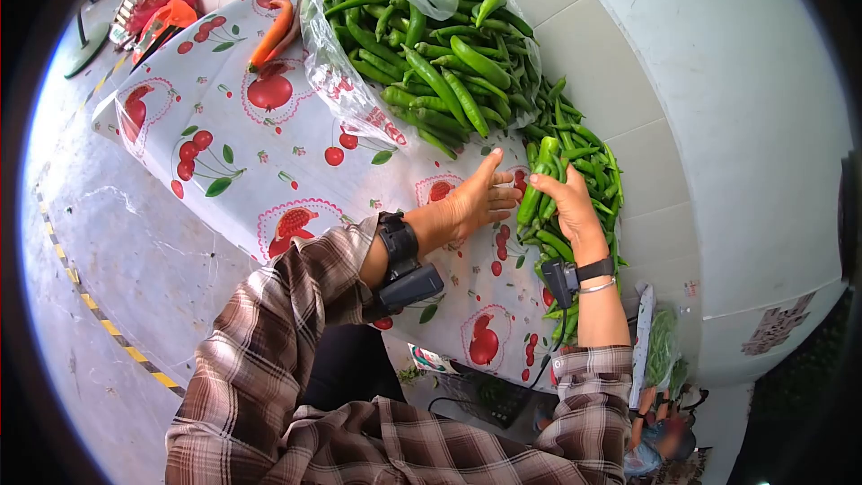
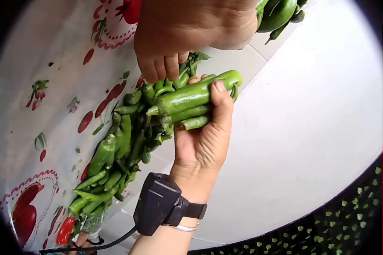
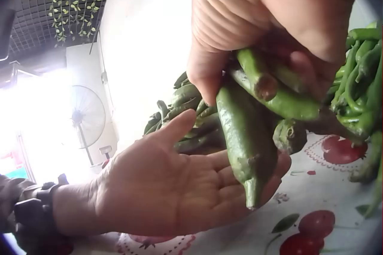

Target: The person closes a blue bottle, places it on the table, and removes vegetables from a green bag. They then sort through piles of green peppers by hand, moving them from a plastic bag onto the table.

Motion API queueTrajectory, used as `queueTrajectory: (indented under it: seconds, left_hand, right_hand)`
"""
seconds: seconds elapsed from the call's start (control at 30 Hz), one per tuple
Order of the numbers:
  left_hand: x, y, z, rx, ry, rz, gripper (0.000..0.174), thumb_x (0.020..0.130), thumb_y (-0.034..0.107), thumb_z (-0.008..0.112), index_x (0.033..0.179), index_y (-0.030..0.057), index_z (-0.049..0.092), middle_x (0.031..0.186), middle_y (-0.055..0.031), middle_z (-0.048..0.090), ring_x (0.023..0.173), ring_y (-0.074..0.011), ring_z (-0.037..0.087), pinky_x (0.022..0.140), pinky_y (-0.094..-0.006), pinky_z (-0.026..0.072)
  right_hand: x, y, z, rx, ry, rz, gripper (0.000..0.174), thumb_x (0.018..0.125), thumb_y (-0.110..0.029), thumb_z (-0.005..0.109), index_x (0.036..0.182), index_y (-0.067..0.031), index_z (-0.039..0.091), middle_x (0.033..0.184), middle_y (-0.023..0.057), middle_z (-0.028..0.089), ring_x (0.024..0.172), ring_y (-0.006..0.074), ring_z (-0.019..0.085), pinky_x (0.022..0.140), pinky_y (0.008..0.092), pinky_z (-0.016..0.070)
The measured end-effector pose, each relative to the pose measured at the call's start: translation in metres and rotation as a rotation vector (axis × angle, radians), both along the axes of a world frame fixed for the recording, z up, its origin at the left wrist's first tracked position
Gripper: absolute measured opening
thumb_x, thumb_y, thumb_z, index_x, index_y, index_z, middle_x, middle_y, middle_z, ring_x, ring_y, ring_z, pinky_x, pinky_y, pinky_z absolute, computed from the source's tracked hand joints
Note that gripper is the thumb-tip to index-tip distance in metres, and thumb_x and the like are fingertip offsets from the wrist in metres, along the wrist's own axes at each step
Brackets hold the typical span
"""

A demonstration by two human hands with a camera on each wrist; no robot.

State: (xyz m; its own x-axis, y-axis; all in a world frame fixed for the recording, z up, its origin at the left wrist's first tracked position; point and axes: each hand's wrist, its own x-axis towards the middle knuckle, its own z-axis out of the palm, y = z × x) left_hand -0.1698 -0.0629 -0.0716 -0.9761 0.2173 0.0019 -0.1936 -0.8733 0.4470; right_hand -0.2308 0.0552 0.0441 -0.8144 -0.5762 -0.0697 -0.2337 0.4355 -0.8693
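Note:
My right hand (image 1: 575, 208) grips a small bunch of green chili peppers (image 1: 537, 181), its thumb lying across them. In the left wrist view the thumb presses on the thickest pepper (image 2: 191, 98), and the stem ends point away from the palm. My left hand (image 1: 469, 204) is held just to the left of the bunch, fingers straight. Seen from the right wrist, the left palm (image 3: 161, 192) faces the peppers, and the hanging pepper (image 3: 242, 129) overlaps its fingers. A loose pile of green peppers (image 1: 584, 162) lies along the table edge beyond and beneath my right hand.
A large clear plastic bag (image 1: 328, 81) full of green peppers stands at the table's far end. Beside it lies an orange-red pepper (image 1: 272, 34). The cherry-patterned tablecloth (image 1: 224, 216) covers the table, with a pale wall (image 1: 745, 126) to the right.

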Motion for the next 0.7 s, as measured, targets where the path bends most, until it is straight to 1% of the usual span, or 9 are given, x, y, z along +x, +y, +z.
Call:
queueTrajectory:
  seconds: [0.07,0.17,0.3,0.37,0.5,0.57,0.6,0.67,0.7]
  left_hand:
    - [0.002,-0.001,0.001,0.000,-0.009,0.017,0.089,0.083,0.067,0.033,0.138,-0.0002,0.018,0.136,-0.0219,0.032,0.127,-0.0303,0.032,0.106,-0.0400,0.0248]
    - [0.003,-0.002,0.003,-0.005,-0.014,0.024,0.088,0.083,0.067,0.033,0.138,-0.0001,0.020,0.134,-0.0204,0.035,0.124,-0.0290,0.035,0.105,-0.0392,0.0280]
    - [0.004,-0.002,0.003,-0.004,0.018,0.026,0.087,0.083,0.066,0.034,0.138,-0.0002,0.020,0.133,-0.0189,0.036,0.123,-0.0275,0.037,0.103,-0.0383,0.0301]
    - [0.004,-0.001,0.004,-0.001,0.009,0.030,0.087,0.083,0.066,0.034,0.138,-0.0001,0.020,0.132,-0.0180,0.037,0.122,-0.0263,0.038,0.103,-0.0377,0.0309]
    - [0.004,-0.001,0.004,-0.004,-0.004,0.026,0.086,0.083,0.066,0.034,0.137,0.0001,0.022,0.129,-0.0168,0.041,0.119,-0.0251,0.040,0.101,-0.0371,0.0325]
    - [0.001,-0.001,0.001,-0.031,0.002,0.020,0.084,0.083,0.066,0.033,0.136,0.0009,0.026,0.121,-0.0144,0.046,0.110,-0.0228,0.046,0.096,-0.0353,0.0368]
    - [0.000,-0.001,0.001,-0.034,0.004,0.025,0.084,0.083,0.066,0.033,0.136,0.0009,0.026,0.121,-0.0144,0.046,0.110,-0.0228,0.046,0.096,-0.0353,0.0368]
    - [0.001,-0.001,0.001,-0.041,-0.008,-0.006,0.080,0.084,0.065,0.033,0.133,0.0021,0.031,0.111,-0.0108,0.052,0.100,-0.0192,0.050,0.089,-0.0323,0.0408]
    - [0.003,-0.002,0.003,-0.046,-0.006,0.000,0.080,0.084,0.065,0.033,0.133,0.0021,0.031,0.111,-0.0108,0.052,0.100,-0.0192,0.050,0.089,-0.0323,0.0408]
  right_hand:
    - [-0.003,0.001,0.005,-0.040,-0.068,-0.021,0.035,0.073,-0.011,0.067,0.103,-0.0040,0.051,0.088,0.0008,0.056,0.078,0.0103,0.054,0.071,0.0256,0.0451]
    - [-0.006,0.005,0.003,-0.053,-0.152,-0.004,0.034,0.074,-0.012,0.067,0.102,-0.0033,0.052,0.089,0.0028,0.058,0.079,0.0118,0.056,0.072,0.0261,0.0458]
    - [-0.005,0.012,-0.009,-0.082,-0.248,0.008,0.031,0.075,-0.014,0.066,0.101,-0.0026,0.052,0.089,0.0054,0.060,0.079,0.0135,0.057,0.072,0.0272,0.0474]
    - [-0.002,0.014,-0.013,-0.158,-0.320,0.018,0.030,0.076,-0.015,0.064,0.100,-0.0016,0.053,0.089,0.0069,0.060,0.079,0.0147,0.058,0.072,0.0284,0.0488]
    - [-0.003,0.019,-0.013,-0.232,-0.387,0.020,0.031,0.076,-0.015,0.064,0.102,-0.0015,0.053,0.089,0.0067,0.060,0.080,0.0147,0.058,0.073,0.0292,0.0495]
    - [-0.004,0.019,-0.009,-0.200,-0.369,0.019,0.034,0.075,-0.014,0.065,0.103,-0.0015,0.052,0.090,0.0065,0.060,0.082,0.0146,0.058,0.074,0.0283,0.0486]
    - [-0.005,0.016,-0.004,-0.202,-0.367,0.024,0.034,0.075,-0.014,0.065,0.103,-0.0015,0.052,0.090,0.0065,0.060,0.082,0.0146,0.058,0.074,0.0283,0.0486]
    - [-0.005,0.006,0.007,-0.029,-0.032,0.069,0.036,0.074,-0.013,0.066,0.105,-0.0020,0.052,0.090,0.0053,0.060,0.081,0.0135,0.058,0.074,0.0275,0.0471]
    - [-0.009,-0.001,0.014,0.007,0.054,0.085,0.038,0.072,-0.011,0.068,0.105,-0.0024,0.051,0.089,0.0036,0.059,0.081,0.0127,0.056,0.073,0.0261,0.0454]
